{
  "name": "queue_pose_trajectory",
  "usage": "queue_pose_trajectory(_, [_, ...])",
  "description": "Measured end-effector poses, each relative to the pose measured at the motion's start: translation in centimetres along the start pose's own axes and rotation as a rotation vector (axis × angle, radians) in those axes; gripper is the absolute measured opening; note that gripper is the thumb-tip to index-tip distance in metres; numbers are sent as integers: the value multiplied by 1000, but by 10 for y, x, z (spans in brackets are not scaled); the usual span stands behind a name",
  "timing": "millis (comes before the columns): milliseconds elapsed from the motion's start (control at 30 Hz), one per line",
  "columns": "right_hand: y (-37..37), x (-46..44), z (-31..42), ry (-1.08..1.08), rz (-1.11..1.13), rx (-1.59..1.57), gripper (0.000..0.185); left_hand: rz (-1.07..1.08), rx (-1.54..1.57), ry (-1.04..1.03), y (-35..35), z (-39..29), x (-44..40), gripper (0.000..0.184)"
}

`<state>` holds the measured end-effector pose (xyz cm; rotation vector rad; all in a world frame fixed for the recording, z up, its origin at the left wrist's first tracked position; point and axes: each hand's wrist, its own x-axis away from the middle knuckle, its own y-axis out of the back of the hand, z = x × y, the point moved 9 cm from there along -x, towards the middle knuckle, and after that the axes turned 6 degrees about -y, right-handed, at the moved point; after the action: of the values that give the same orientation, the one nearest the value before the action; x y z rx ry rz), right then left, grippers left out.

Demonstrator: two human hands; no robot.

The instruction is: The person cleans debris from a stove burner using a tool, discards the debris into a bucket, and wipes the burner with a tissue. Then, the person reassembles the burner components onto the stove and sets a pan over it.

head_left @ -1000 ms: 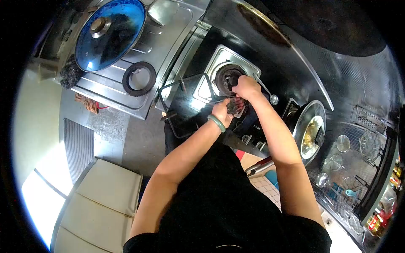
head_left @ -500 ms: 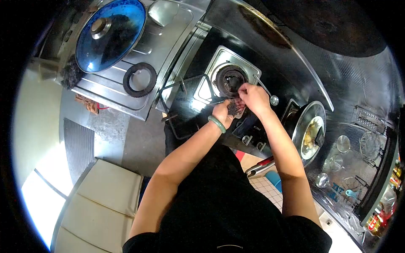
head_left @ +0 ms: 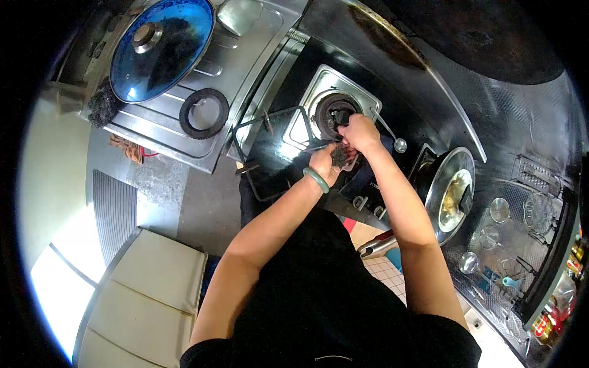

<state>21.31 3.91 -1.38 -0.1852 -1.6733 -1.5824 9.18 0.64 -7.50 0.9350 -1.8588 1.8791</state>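
Observation:
My left hand [head_left: 324, 164], with a green bangle at the wrist, is held palm up beside the burner. A clump of dark, crumbly-looking debris [head_left: 339, 156] lies in its cupped palm. My right hand [head_left: 361, 132] is closed in a pinch at the near right edge of the round black burner [head_left: 331, 113]. Something dark shows by its fingertips, but I cannot make out what they hold. Around the burner is a square steel drip tray [head_left: 321, 78]. Left of it, a black pan support [head_left: 270, 116] rests tilted on the glass hob.
On the left steel drainboard [head_left: 245, 80] are a blue glass lid [head_left: 175, 70], a black ring [head_left: 187, 122] and a dark scrubber [head_left: 103, 107]. A lidded pan [head_left: 453, 211] stands right. A small ladle [head_left: 399, 145] lies by the burner. Strainers [head_left: 499, 210] lie farther right.
My right hand has shifted slightly left and up over the burner's edge, its fingers now lower in the burner. My left hand stays in place with the debris.

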Motion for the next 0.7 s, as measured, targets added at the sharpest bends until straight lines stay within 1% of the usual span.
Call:
queue_pose_trajectory(67, [-3,0,1,3,73,-36,28,-18,-2,-11,-1,-1,1,29])
queue_pose_trajectory(167, [-6,0,-9,8,104,-200,25,20,-34,-10,-4,-2,1,29])
queue_pose_trajectory(267, [10,40,-2,94,108,-273,22,-63,-19,15,10,5,-4,29])
queue_pose_trajectory(300, [3,54,-4,39,215,-223,21,-41,-25,15,9,4,-4,30])
queue_pose_trajectory(367, [2,70,1,210,147,-5,23,6,-39,18,5,4,-4,32])
queue_pose_trajectory(400, [10,68,2,259,29,-27,26,21,-53,5,4,3,-4,36])
queue_pose_trajectory(433, [20,62,-2,237,-18,-66,24,26,-44,12,3,4,-5,37])
queue_pose_trajectory(500, [38,45,-6,174,-235,-28,22,34,-34,29,2,5,-8,38])
queue_pose_trajectory(533, [35,35,-6,109,-180,57,24,26,-34,36,0,5,-6,38])
queue_pose_trajectory(633, [27,24,2,91,-162,198,28,1,-27,49,-6,3,0,37])
queue_pose_trajectory(700, [17,11,2,43,-97,203,32,0,8,29,-8,-1,4,36])
